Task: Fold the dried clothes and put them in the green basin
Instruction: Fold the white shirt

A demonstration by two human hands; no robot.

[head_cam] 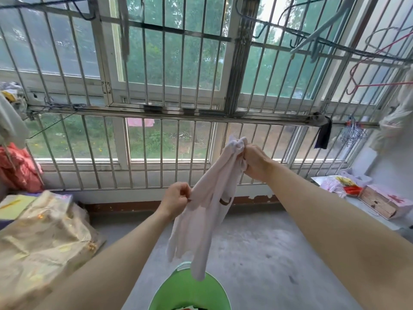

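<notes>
Green basin point(178, 289) beneath pale pink garment point(207, 211)

No text is legible; the red mark point(392, 196) on the pink box point(377, 204) is too blurred.

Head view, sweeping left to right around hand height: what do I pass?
Cream bundle → left hand → pale pink garment → right hand → wooden box.

Open concrete floor point(257, 247) runs between the cream bundle point(44, 242) at left and the cluttered ledge point(353, 200) at right. A pale garment point(207, 220) dangles over the green basin point(178, 285); window bars point(145, 151) block ahead.
</notes>
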